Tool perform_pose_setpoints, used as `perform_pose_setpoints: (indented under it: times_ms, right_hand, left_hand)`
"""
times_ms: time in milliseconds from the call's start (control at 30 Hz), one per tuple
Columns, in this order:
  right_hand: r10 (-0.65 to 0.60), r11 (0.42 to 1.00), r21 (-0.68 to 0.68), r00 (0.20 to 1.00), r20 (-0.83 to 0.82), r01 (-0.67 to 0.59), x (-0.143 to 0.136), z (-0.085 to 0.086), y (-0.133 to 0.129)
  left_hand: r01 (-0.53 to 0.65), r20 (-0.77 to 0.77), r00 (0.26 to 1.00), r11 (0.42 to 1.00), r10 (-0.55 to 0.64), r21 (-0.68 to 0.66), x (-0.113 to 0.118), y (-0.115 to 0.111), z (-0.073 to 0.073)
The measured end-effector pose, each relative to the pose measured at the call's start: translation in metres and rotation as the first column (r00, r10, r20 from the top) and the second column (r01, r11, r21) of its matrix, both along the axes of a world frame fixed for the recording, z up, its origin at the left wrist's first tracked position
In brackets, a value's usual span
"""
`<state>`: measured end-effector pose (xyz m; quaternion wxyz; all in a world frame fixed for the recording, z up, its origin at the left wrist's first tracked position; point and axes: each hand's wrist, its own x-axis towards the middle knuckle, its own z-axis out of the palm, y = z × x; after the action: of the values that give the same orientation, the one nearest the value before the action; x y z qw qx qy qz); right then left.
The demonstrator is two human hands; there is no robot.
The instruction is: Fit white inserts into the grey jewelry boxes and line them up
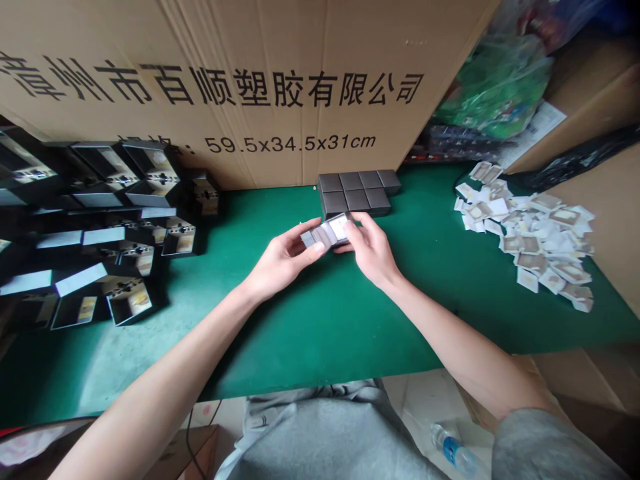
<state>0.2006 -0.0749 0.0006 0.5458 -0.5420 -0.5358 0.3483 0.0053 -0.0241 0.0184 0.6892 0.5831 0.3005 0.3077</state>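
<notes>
Between my two hands is a small open box [321,235], dark outside with a pale inside, held above the green table. My left hand [287,262] grips its left part, thumb along the near edge. My right hand [371,248] closes on the right end, with fingers at the white insert [338,228]. Just beyond my hands, several closed dark boxes [353,190] sit packed in rows. A loose heap of small white inserts [530,230] lies to the right. On the left, many open black boxes [157,175] are stacked and spread out.
A large printed cardboard carton [280,40] stands along the back of the green table [320,333]. Plastic bags with green contents [500,87] are at the back right, beside more cardboard [595,180]. Below the table's front edge lies a plastic bottle [453,450].
</notes>
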Motion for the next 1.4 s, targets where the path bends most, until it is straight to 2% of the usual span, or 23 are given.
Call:
perform_pose_setpoints:
  times_ms: [133, 233, 367, 600, 767, 900, 1200, 1400]
  right_hand:
    - [0.119, 0.987, -0.085, 0.979, -0.166, -0.135, 0.002, 0.003, 0.003]
    - [0.191, 0.974, -0.082, 0.962, -0.194, -0.210, 0.003, 0.006, 0.004]
    - [0.246, 0.958, -0.091, 0.942, -0.230, -0.273, 0.005, 0.008, 0.005]
    - [0.349, 0.919, -0.088, 0.897, -0.272, -0.385, 0.014, 0.003, 0.007]
    - [0.293, 0.932, -0.102, 0.888, -0.355, -0.348, 0.010, 0.003, 0.005]
    - [0.253, 0.943, -0.120, 0.901, -0.352, -0.311, 0.006, 0.004, 0.004]
    - [0.241, 0.938, -0.149, 0.898, -0.367, -0.313, 0.003, 0.005, 0.001]
    - [0.256, 0.935, -0.156, 0.911, -0.323, -0.318, 0.004, 0.003, 0.001]
  left_hand:
    - [0.010, 0.106, 0.994, 0.990, 0.005, -0.139, -0.002, 0.001, 0.003]
    - [-0.026, 0.157, 0.986, 0.979, 0.058, -0.201, -0.002, 0.003, 0.006]
    - [-0.073, 0.126, 0.987, 0.977, 0.100, -0.200, -0.001, 0.004, 0.009]
    - [-0.047, 0.129, 0.989, 0.990, 0.065, -0.136, -0.005, 0.005, 0.003]
    - [-0.072, 0.058, 0.995, 0.996, 0.075, -0.061, -0.007, 0.007, -0.005]
    - [-0.073, 0.053, 0.996, 0.994, 0.078, -0.077, -0.006, 0.007, -0.007]
    - [-0.109, -0.067, 0.992, 0.994, 0.109, 0.003, -0.002, 0.000, 0.006]
    - [-0.106, -0.094, 0.989, 0.993, 0.110, 0.044, -0.001, -0.001, 0.007]
